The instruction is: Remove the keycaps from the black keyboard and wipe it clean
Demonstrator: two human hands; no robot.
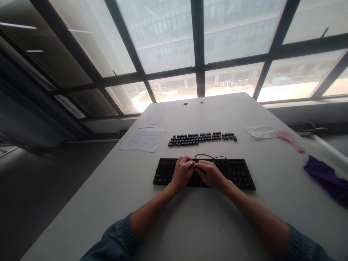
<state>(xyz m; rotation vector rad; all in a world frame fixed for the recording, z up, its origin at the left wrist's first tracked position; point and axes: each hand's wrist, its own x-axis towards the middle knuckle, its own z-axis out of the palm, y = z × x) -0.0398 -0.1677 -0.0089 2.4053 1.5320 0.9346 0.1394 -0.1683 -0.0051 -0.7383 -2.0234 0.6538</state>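
A white desk (195,224), papers (143,140), keyboard (230,168) and large windows (165,34) suggest an office.

On your left, marked sheets of paper (143,140) lie flat on the white bench (190,224). To your right, you have a crumpled white tissue (259,132) beside a pink paddle-shaped item (285,136), with a purple cloth (326,177) nearer you. Dark-framed windows (163,36) face you.

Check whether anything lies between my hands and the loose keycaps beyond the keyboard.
Yes: ahead of the left hand and right hand lies the far edge of the keyboard, then a thin cable looped just behind it. Past the cable, nothing visible stands before the loose keycaps.
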